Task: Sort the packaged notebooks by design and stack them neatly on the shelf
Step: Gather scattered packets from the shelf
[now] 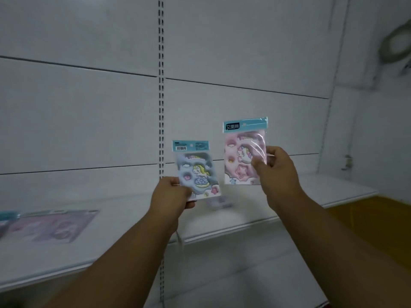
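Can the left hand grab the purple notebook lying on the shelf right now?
Probably not yet. The left hand is already holding the blue notebook. Nothing blocks the way to the purple notebook on the shelf, though.

what is hiding, blurring or running off the edge

the left hand (170, 193) is covering the lower left corner of the blue notebook (196, 174), and the small print beside its barcode is staying too fine to read. the right hand (275, 167) is hiding the right edge of the pink notebook (242, 156), while glare on the wrapper is washing out part of the picture. a purple pack (53, 225) on the shelf (222, 221) is blurring beyond telling its design. another pack (219, 203) is lying mostly hidden behind the blue notebook. a teal-topped pack (5, 218) is running off the left edge. a round object (398, 47) at upper right is smearing and getting cut off.
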`<state>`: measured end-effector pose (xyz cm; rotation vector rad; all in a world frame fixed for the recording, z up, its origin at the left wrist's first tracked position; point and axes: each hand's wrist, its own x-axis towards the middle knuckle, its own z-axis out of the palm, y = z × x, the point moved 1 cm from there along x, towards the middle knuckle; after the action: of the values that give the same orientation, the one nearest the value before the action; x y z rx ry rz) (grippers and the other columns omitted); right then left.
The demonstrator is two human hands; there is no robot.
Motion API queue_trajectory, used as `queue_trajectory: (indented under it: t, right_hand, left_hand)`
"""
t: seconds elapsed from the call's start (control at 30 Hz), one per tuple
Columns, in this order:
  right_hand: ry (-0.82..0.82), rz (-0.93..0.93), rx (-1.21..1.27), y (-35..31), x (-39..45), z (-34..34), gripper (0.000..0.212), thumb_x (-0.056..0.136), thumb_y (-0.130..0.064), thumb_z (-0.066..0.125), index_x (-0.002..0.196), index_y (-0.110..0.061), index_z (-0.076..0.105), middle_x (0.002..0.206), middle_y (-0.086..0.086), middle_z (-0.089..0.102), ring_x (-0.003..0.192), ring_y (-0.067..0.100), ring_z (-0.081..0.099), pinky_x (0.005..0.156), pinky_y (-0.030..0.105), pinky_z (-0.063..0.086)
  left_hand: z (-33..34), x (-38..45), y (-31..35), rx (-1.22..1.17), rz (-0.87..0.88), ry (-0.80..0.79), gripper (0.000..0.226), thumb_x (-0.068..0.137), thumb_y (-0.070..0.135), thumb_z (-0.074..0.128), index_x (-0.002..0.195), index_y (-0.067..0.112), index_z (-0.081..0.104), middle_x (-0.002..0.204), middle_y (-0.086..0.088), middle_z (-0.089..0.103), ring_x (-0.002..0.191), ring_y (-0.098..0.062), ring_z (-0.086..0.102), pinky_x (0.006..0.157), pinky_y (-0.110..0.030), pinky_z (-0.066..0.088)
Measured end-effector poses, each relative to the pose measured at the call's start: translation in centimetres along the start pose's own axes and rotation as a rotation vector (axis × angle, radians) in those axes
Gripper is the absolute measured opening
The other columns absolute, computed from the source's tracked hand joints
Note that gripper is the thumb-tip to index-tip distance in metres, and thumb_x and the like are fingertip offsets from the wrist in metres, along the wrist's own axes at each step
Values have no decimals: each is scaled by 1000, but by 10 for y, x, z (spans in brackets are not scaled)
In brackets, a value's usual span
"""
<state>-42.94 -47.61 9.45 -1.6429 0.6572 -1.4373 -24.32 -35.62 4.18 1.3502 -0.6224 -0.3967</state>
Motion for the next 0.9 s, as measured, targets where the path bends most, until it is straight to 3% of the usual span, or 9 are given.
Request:
queue_trajectory:
  t: [0.13, 0.33, 0.47, 0.6, 0.73, 0.83, 0.9]
  right_hand:
    - [-5, 66, 54, 23, 37, -71, 14, 90, -21, 66, 101, -25, 58, 95, -1, 72, 73, 13, 75, 60, 32, 61]
    - [-10, 123, 83, 62, 89, -120, 14, 88, -16, 67, 98, -22, 61, 92, -2, 74, 72, 16, 75, 59, 32, 61]
    - [17, 164, 57, 92, 128, -141, 13, 87, -10, 67, 98, -15, 62, 89, 3, 75, 72, 20, 75, 62, 36, 62]
    - [13, 227, 51, 119, 168, -148, 14, 84, -9, 69, 94, -16, 63, 87, 4, 75, 68, 20, 75, 57, 33, 61]
    - [-84, 289, 73, 154, 202, -143, 14, 83, -8, 70, 95, -13, 64, 88, 8, 75, 70, 23, 75, 70, 43, 61]
    - [-181, 303, 75, 177, 224, -132, 15, 83, -12, 71, 96, -15, 64, 88, 7, 75, 70, 21, 75, 69, 41, 62]
    - [-259, 317, 75, 192, 234, -123, 15, 83, -11, 71, 96, -15, 64, 88, 7, 75, 70, 22, 75, 67, 41, 62]
  left_hand:
    - [106, 7, -18, -20, -103, -90, 15, 84, -8, 58, 91, 4, 61, 89, -15, 68, 74, -30, 71, 54, -33, 60]
    - [208, 37, -43, -19, -167, -131, 12, 87, 1, 63, 96, 8, 59, 88, -13, 67, 68, -26, 72, 50, -29, 58]
    - [249, 74, -53, 90, -180, -156, 4, 86, 9, 66, 86, 8, 63, 77, -13, 71, 54, -22, 72, 49, -30, 58]
    - [275, 97, -65, 180, -195, -184, 4, 83, 0, 64, 86, 1, 62, 80, -17, 71, 63, -27, 73, 55, -37, 61]
    - [293, 109, -79, 361, -308, -161, 13, 79, 2, 73, 87, -2, 64, 80, -19, 72, 61, -30, 73, 59, -46, 62]
    - [301, 120, -89, 603, -193, -88, 16, 72, 11, 76, 82, 3, 67, 72, -14, 72, 60, -26, 72, 57, -36, 61]
    - [302, 120, -92, 802, -134, -53, 16, 62, 21, 77, 70, 14, 65, 65, -2, 67, 58, -15, 65, 47, -22, 48]
